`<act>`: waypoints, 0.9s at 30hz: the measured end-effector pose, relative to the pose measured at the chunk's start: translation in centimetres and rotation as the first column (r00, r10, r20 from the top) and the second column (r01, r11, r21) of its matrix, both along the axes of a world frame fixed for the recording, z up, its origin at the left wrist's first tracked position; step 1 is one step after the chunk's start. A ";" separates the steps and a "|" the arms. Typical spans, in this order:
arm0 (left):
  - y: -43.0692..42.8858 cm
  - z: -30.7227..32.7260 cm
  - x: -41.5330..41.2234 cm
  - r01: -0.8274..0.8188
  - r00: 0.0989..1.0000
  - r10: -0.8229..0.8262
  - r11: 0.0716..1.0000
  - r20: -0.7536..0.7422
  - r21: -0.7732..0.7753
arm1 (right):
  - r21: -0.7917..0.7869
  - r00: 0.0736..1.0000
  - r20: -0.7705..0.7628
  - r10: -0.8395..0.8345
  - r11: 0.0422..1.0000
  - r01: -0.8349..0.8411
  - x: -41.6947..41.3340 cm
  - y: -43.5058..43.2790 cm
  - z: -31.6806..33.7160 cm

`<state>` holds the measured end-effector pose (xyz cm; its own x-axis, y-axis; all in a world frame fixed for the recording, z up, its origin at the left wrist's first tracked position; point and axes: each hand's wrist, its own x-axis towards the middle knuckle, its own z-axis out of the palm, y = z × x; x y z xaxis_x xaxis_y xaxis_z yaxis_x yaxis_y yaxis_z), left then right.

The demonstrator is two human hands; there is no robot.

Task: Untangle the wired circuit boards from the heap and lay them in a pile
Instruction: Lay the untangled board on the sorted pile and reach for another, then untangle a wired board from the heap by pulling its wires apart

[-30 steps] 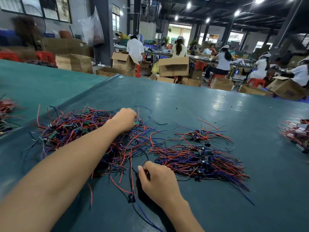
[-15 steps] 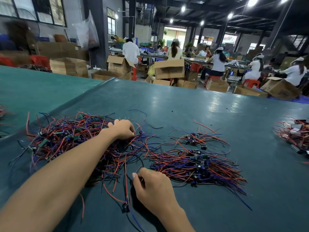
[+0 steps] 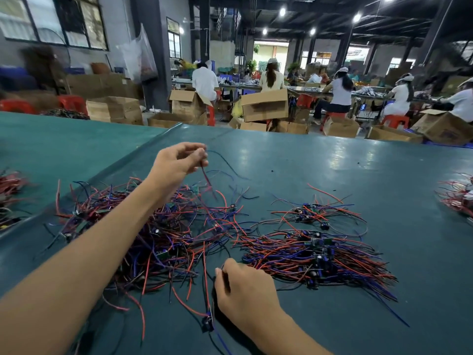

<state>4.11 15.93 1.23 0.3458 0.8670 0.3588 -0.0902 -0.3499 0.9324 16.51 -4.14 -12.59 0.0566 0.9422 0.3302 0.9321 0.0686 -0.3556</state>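
Light, floppy wires (image 3: 204,175), quick to snag in the heap (image 3: 153,239). Pinched by left hand (image 3: 176,162) at 11 o'clock, right hand (image 3: 243,288) at 6. Best gripped near a board (image 3: 162,253).

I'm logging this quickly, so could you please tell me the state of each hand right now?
Left hand: closed, pinching a red wire above the heap.
Right hand: closed, pinching a dark wire beside the heap.
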 end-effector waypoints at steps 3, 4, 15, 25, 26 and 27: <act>-1.0 -0.7 0.4 0.281 0.855 -0.096 0.912 0.510 -0.299 | -0.019 1.000 0.027 0.013 1.000 -0.013 -0.1 0.3 0.2; -1.2 -1.2 0.7 0.390 0.791 -0.104 0.846 0.603 -0.364 | -0.019 0.999 0.034 0.017 1.000 -0.017 0.0 0.3 0.2; -4.9 -10.1 4.0 0.751 0.538 -0.100 0.508 0.837 -0.422 | 0.456 0.994 -0.057 0.097 0.888 -0.060 0.7 -0.1 0.5; -6.6 -9.9 4.5 0.644 0.707 -0.199 0.579 0.678 -0.501 | 0.514 0.936 -0.250 0.247 0.853 -0.088 3.9 0.7 0.7; -6.9 -9.8 4.6 0.653 0.712 -0.223 0.559 0.666 -0.511 | 0.529 0.928 -0.289 0.235 0.847 -0.050 4.0 0.7 0.8; -7.2 -9.8 4.8 0.667 0.708 -0.244 0.537 0.662 -0.516 | 0.537 0.914 -0.339 0.222 0.844 -0.006 4.1 0.8 1.0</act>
